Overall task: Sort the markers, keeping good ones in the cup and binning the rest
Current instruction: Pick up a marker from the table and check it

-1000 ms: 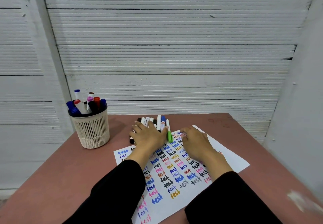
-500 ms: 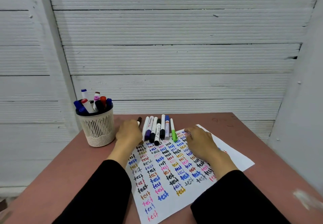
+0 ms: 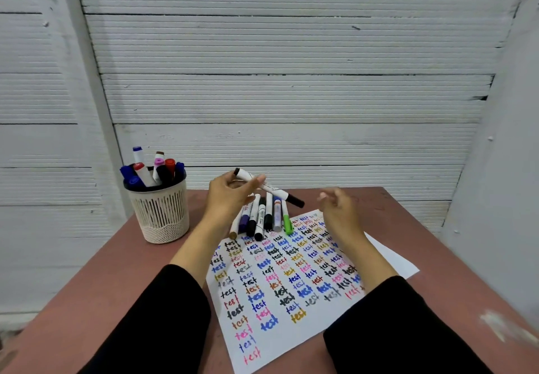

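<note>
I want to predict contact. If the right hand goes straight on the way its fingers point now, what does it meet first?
Probably the black cap end of the marker that the left hand holds; the right hand points up and left toward it. Depth is unclear.

- cup [image 3: 159,216]: slotted cream plastic, matt
- markers [image 3: 262,216]: smooth, glossy plastic barrels
- paper sheet [image 3: 388,260]: white, matt
- table [image 3: 116,280]: matt reddish-brown, possibly laminate
- wall [image 3: 291,96]: rough, ribbed white-painted blocks

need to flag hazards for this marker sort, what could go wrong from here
1. The left hand pinches the black-capped marker near one end, tilted; it could slip onto the row of markers below.
2. The cup is already crowded, so pushing another in might tip it.
</note>
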### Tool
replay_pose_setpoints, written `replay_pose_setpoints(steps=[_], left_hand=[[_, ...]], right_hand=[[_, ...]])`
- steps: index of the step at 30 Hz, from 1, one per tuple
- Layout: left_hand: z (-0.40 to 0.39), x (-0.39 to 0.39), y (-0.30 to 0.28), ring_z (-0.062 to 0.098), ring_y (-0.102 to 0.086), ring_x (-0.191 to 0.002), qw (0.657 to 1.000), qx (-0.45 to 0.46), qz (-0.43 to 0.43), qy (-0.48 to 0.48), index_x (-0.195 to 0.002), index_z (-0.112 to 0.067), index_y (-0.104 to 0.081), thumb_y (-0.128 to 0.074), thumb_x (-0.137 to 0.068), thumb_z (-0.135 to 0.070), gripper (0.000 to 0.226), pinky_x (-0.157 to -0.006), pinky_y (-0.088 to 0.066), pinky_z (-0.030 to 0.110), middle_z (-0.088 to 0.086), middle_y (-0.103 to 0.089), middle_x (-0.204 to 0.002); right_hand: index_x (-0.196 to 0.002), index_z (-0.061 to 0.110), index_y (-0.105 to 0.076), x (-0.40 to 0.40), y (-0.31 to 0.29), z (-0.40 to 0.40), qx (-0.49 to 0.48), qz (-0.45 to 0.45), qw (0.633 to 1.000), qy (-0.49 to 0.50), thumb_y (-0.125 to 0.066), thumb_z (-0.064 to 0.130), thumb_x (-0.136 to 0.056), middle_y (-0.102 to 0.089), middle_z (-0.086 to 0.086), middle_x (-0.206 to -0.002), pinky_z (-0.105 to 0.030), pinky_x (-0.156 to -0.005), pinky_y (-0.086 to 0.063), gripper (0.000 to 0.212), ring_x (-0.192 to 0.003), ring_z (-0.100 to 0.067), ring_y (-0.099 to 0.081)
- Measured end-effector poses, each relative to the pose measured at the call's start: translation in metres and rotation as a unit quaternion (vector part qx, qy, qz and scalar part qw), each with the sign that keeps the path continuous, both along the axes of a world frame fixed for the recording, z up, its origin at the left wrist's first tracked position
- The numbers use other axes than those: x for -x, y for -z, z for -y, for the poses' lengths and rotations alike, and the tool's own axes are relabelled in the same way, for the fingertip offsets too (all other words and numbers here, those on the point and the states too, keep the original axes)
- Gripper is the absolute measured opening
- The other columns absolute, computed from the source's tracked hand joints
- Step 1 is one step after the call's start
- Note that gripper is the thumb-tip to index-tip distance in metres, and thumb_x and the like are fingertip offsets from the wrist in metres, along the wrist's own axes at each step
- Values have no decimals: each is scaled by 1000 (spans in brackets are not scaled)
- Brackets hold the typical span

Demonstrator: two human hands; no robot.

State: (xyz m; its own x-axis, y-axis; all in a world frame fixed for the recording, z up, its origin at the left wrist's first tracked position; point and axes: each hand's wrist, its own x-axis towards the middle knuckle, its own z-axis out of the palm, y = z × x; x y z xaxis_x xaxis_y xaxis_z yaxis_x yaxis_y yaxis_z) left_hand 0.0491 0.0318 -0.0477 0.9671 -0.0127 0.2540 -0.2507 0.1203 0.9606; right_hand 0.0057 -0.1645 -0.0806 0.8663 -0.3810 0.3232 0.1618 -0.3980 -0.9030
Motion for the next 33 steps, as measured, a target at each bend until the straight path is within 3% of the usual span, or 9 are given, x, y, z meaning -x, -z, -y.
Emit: replay_pose_setpoints(steps=[4,7,11,15,22,26,28,30,33], left_hand=[[7,5,-7,15,-60,-79,992,91,-46,72,-101,-19,-63,-53,-96,-33,18,-69,-55,24,-1,-59,-89],[9,11,-7,8,-40,-57,997,-57,43,27,-113,-28,-54,-31,-103,-41,27,-49,-40,22,-4,-44,-74],[1,11,6,17,-49,-88,833,-470,288,-47,-146,-25,-28,-28,-105,-20,42,-70,-44,36,-1,-51,-110],[3,11,13,18,-55,-82,765,-559,313,-74,-131,-27,-44,-42,-103,-27,28,-62,-39,34,-4,-63,-108],[3,12,13,11,-64,-84,780,-544,309,-29,-114,-32,-59,-54,-90,-52,32,-71,-53,33,-12,-70,-98],[-17,5,6,3,-59,-70,885,-403,233,25,-96,-36,-63,-53,-90,-56,23,-67,-49,31,-15,-65,-78],[-20,2,9,5,-57,-66,904,-370,208,51,-89,-34,-60,-50,-93,-53,22,-66,-47,33,-12,-63,-71],[-18,1,14,9,-48,-59,904,-378,191,63,-80,-27,-53,-42,-95,-57,35,-63,-39,34,-10,-55,-65],[-16,0,15,11,-37,-55,919,-347,179,47,-68,-21,-42,-33,-97,-61,49,-61,-31,34,-8,-41,-60]], right_hand=[[-103,21,-55,-1,-2,0,-32,13,999,18,-41,19,-103,-63,5,-95,-27,-70,-45,14,-93,-19,-62],[-103,18,-55,-2,-2,-1,-37,14,999,13,-41,19,-103,-64,4,-90,-26,-64,-42,14,-88,-20,-63],[-101,13,-59,-1,-5,-3,-46,17,999,3,-43,21,-102,-63,1,-77,-25,-58,-40,19,-64,-17,-54],[-102,13,-61,0,-5,-7,-48,5,998,-37,-41,33,-103,-61,0,-77,-25,-54,-37,28,-55,-13,-50],[-92,13,-64,3,-6,-15,-57,1,993,-103,-47,26,-101,-61,6,-62,-18,-51,-39,23,-55,-9,-48],[-90,17,-65,-1,-10,-3,-127,49,991,-10,-48,30,-101,-60,-5,-73,-27,-55,-39,24,-58,-13,-46],[-86,19,-63,0,-10,-5,-112,74,991,-13,-49,33,-100,-61,-3,-75,-25,-59,-41,25,-60,-11,-48],[-88,18,-60,3,-9,-12,-16,90,995,-33,-48,38,-99,-60,4,-83,-20,-67,-41,26,-72,-7,-52],[-106,22,-60,2,2,-22,284,81,955,-32,-39,52,-97,-57,10,-105,-31,-100,-28,38,-108,-11,-49]])
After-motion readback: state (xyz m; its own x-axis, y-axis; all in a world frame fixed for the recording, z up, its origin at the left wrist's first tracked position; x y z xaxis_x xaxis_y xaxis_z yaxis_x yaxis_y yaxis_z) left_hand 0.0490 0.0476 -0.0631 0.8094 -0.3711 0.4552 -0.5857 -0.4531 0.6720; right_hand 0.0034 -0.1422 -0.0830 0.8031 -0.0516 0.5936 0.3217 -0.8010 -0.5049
